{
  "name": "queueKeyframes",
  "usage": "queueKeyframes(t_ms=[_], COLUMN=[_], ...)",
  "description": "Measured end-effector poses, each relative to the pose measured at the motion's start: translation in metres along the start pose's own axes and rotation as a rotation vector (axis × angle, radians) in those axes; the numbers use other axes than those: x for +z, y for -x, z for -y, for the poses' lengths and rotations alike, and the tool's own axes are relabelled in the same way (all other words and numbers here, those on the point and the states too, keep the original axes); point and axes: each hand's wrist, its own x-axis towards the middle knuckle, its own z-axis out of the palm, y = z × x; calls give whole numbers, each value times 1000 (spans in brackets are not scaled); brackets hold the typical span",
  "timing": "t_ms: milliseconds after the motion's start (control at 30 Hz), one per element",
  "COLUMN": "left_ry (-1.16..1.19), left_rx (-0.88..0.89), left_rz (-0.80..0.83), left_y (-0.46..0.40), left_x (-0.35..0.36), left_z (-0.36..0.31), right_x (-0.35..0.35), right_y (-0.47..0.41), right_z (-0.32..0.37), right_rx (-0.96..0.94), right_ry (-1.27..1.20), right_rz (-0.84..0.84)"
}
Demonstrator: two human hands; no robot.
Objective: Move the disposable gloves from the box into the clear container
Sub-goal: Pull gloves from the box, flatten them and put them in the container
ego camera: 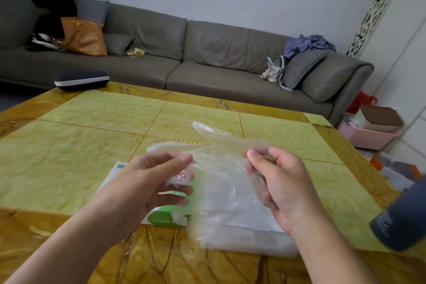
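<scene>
Nearest item: dark grey cylinder point(402, 217) at the 4 o'clock edge of view, cut off by the frame; what it is cannot be told.
Left hand point(147, 180): raised above the surface, thumb and forefinger pinching the left edge of a glove; lower fingers point(182, 190) loosely curled behind the film.
Right hand point(274, 182): thumb and forefinger together on the right edge of the same glove, remaining fingers folded behind it.
Glove point(219, 168): thin, translucent, stretched between both hands in mid-air, finger parts pointing toward 12 o'clock.
Box point(161, 217): green and white, lying on the surface point(80, 134) under the left hand, at 7 o'clock of the glove.
Clear container point(249, 237): directly beneath the glove, at its 6 o'clock, just beside the box; contents not discernible.
Step in hand: judged as one glove drawn out and held spread, not yet deposited.
Next move calls for: lowering toward 6 o'clock over the container, gathering the film so it does not drape over the rim, then releasing both pinches.
</scene>
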Motion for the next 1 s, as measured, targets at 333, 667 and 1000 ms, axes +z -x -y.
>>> queueKeyframes(t_ms=[333,667,1000], left_ry=[-426,-216,-325], left_rx=[50,108,55], left_rz=[204,133,302], left_y=[5,-1,0], left_x=[2,-5,-17], left_z=[4,3,-2], right_x=[-10,-19,-32], right_y=[-5,-8,-10], right_z=[-1,-1,0], right_rx=[-2,4,-23], right_ry=[-6,9,12], right_rz=[-61,-105,-155])
